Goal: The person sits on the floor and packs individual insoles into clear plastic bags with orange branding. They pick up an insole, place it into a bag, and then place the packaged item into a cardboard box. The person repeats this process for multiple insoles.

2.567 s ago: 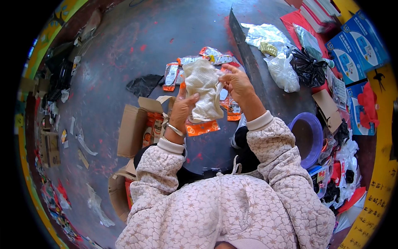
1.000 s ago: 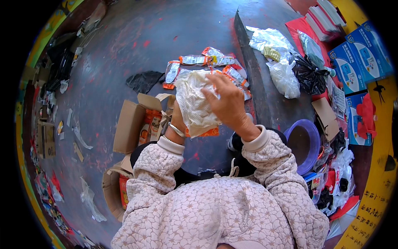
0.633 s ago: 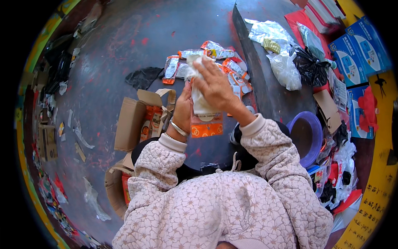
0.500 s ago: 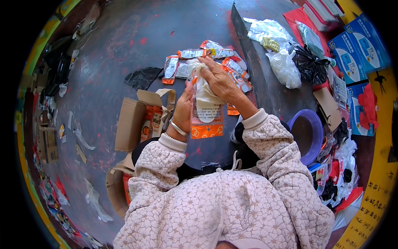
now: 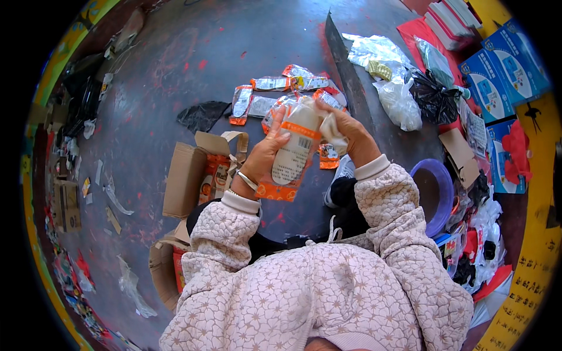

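My left hand (image 5: 262, 159) grips a clear plastic packet (image 5: 294, 153) with orange bands and a pale, long, rounded thing inside. The packet leans to the right, its printed side toward me. At its upper right, my right hand (image 5: 355, 136) is closed round a bunched cream cloth (image 5: 332, 130) and touches the packet's top end. Past my hands, several orange-and-silver packets (image 5: 240, 104) lie in a loose arc on the floor. What the pale content is, I cannot tell.
Left of my left hand stands an open cardboard box (image 5: 184, 178) with orange packets in it; another box (image 5: 164, 269) sits nearer. A purple basin (image 5: 445, 199) is at right. Beyond are plastic bags (image 5: 401, 102), a raised dark edge (image 5: 345, 64) and blue boxes (image 5: 497, 76).
The cloth has come off the packet's front and is bunched at its right side. My right hand has moved right and nearer. The packet has turned and tilted, showing more print.
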Available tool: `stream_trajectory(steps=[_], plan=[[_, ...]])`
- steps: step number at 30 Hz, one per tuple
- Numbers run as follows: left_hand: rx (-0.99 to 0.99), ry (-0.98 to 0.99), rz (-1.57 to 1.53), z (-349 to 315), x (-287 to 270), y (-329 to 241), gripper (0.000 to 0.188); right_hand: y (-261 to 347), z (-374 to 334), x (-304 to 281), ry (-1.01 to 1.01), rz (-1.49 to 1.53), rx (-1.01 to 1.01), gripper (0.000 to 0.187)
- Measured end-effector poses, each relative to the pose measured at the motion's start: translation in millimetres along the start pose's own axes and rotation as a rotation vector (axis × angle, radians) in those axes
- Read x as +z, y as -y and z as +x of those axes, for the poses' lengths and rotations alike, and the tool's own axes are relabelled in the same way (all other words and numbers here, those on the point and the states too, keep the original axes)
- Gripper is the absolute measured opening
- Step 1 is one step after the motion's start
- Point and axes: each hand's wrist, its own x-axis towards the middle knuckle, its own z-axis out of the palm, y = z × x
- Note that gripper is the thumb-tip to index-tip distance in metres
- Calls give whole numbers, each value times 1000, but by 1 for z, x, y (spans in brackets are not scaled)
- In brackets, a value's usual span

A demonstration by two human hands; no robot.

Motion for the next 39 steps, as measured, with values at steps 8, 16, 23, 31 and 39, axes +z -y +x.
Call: stream_trajectory(steps=[8,16,23,31,39], plan=[[-102,76,-95,-4,-6,-15,63,-1,-1,9,-196,-328,-172,26],[26,-108,62,-11,-7,-30,53,21,23,-30,-184,207,-280,22],[8,59,387,-14,2,-20,77,32,-3,-8,-250,-150,-142,52],[-95,113,456,-12,8,-16,82,8,-13,8,126,-730,-18,35],[-50,119,503,-10,0,-12,83,2,-18,25,-15,-376,-86,20]])
